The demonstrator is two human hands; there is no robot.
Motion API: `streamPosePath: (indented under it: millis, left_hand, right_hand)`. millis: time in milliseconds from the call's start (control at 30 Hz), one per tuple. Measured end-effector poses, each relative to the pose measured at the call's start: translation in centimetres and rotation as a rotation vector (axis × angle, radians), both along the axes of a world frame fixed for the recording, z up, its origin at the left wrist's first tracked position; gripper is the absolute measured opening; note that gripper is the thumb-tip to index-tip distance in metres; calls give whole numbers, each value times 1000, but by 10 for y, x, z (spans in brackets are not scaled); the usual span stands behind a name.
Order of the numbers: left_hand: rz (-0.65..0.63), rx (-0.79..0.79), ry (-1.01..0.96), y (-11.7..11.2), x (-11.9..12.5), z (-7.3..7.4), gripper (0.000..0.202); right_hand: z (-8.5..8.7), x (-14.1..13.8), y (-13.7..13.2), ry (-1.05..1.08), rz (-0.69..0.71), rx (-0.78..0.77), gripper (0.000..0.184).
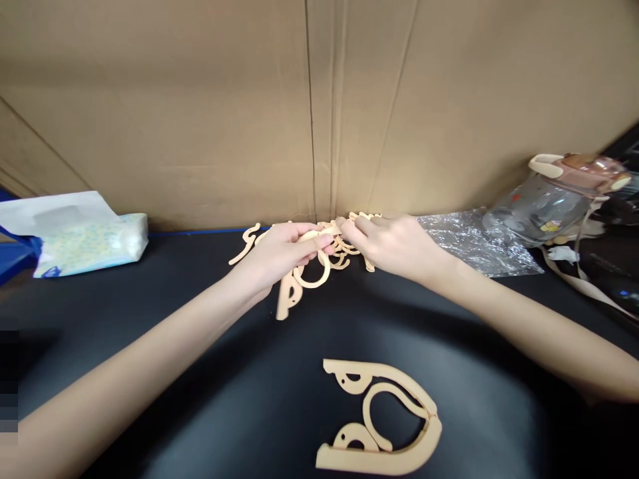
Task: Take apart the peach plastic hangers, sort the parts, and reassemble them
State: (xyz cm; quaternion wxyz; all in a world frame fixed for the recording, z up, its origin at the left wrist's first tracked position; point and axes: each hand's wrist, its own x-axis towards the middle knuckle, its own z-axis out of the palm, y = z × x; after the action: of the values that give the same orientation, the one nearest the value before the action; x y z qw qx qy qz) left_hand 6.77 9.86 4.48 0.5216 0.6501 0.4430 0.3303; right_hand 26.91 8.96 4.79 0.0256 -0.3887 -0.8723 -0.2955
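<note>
My left hand [289, 249] is closed on a beige folding clothes hanger [313, 283], whose round hook hangs below the fingers. One arm of it, with a notched half-circle, points down toward the table. The fingers of my right hand [384, 243] are closed at the hanger's other end, covering the joint area. Behind and under both hands lies a heap of loose beige hanger parts [342, 256], partly hidden. Nearer to me rests another hanger [432, 419], folded, its two arms around its curved hook; neither hand touches it.
A tissue pack [94, 243] lies at the left on the black tabletop [210, 399]. At the right are a crumpled clear plastic bag [464, 243] and a tilted clear bottle [544, 206] with a brown lid and strap. A cardboard wall [200, 120] stands behind.
</note>
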Motion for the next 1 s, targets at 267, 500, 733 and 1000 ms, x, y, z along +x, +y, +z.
streamPosePath:
  millis: [267,500,733,1000]
  left_hand:
    - [-62,-235,-191,-12,10,-1,23]
    - [-140,-83,16,-7,5,4,24]
    - [-306,-89,176,-15,9,9,23]
    - [-105,-109,125,-10,10,7,30]
  right_hand:
    - [-6,1,0,22,26,135,31]
    - [-14,-4,-1,41,-44,-117,24]
    - [-1,21,31,268,-180,-337,26]
    - [-7,60,59,362,-575,-300,34]
